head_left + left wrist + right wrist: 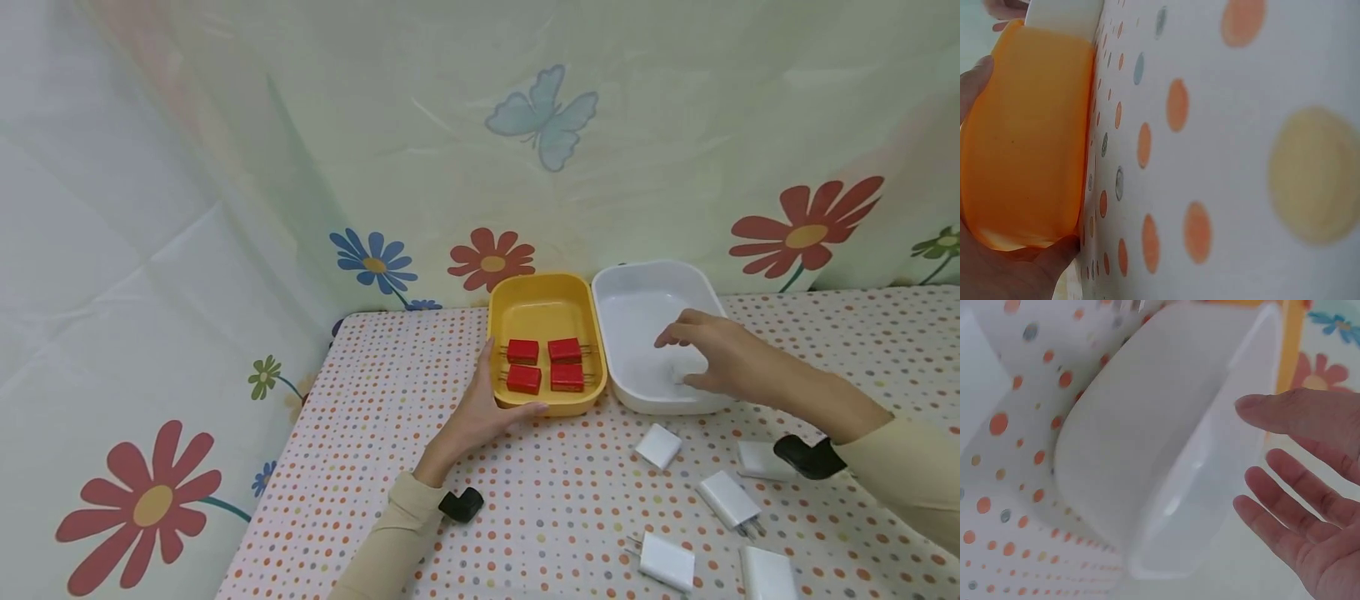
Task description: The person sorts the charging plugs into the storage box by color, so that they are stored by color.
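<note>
My left hand (480, 408) holds the front left corner of a yellow plastic container (547, 292), fingers along its side and thumb at its front. In the left wrist view, the hand wraps the container's end wall (1029, 137). Inside lie several red plug adapters (523, 380) with metal prongs. My right hand (716, 354) hovers over the white container (633, 317), thumb and fingers spread apart. Just below its fingers, a white plug adapter (684, 368) shows faintly in the white container. Nothing is visible between the right fingers (1285, 519) in the right wrist view.
Several white plug adapters (660, 446) lie scattered on the dotted tablecloth (555, 500) in front of the white container. The two containers stand side by side against a flowered curtain (420, 150). Black wrist straps (461, 505) show on both sleeves.
</note>
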